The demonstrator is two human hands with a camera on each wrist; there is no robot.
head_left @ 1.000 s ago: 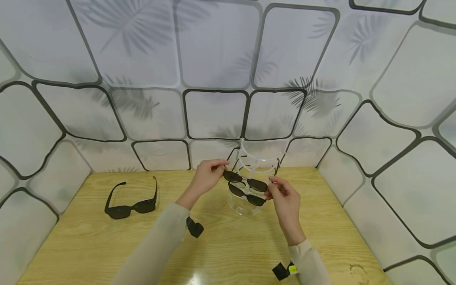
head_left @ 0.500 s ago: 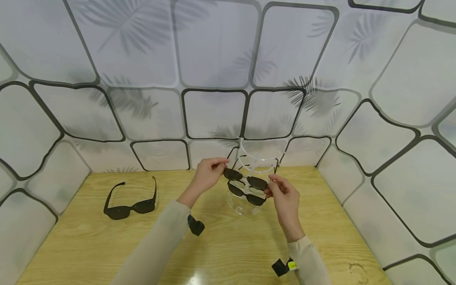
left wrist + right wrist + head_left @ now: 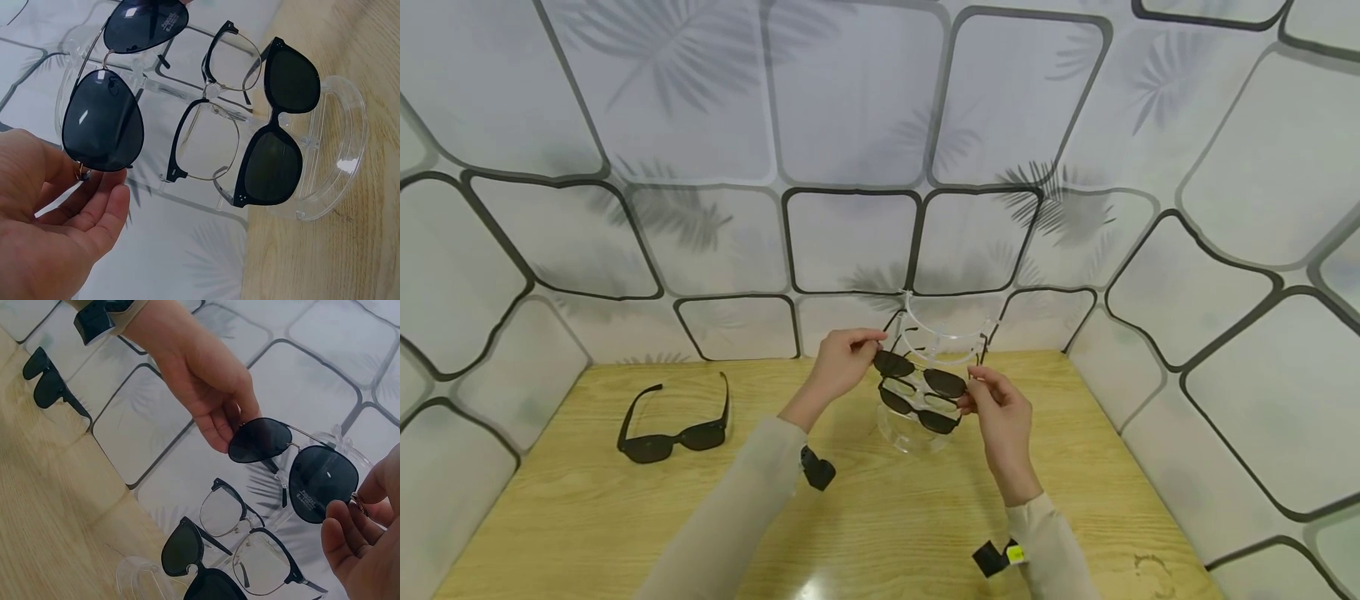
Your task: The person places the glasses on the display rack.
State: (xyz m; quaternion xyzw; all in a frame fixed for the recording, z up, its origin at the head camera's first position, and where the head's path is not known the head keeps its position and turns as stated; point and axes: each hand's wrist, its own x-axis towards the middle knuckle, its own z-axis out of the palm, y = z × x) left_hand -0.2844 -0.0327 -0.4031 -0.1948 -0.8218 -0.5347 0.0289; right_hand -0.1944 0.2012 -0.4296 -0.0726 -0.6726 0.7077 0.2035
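My left hand (image 3: 844, 365) pinches one outer hinge of a pair of aviator sunglasses (image 3: 894, 363), thin-framed with dark lenses. At the opposite hinge my right hand (image 3: 1002, 423) pinches the same pair. The sunglasses lie level with the upper part of a clear display stand (image 3: 951, 336), temples pointing back. Lower on the stand sit browline eyeglasses (image 3: 209, 140) with clear lenses. Under those is a pair of black-framed sunglasses (image 3: 273, 165). In the right wrist view, fingertips of the right hand touch the edge of an aviator lens (image 3: 322, 487). I cannot tell whether the temples rest on the stand.
Another pair of black sunglasses (image 3: 676, 440) lies with temples unfolded on the left of the wooden table (image 3: 880, 533). A patterned backdrop (image 3: 857, 242) rises behind and at both sides. The stand's clear round base (image 3: 357, 144) rests on the table.
The aviator sunglasses have shifted slightly to the right, and the left hand has moved a little with them. The right hand has barely moved. Both keep their hold.
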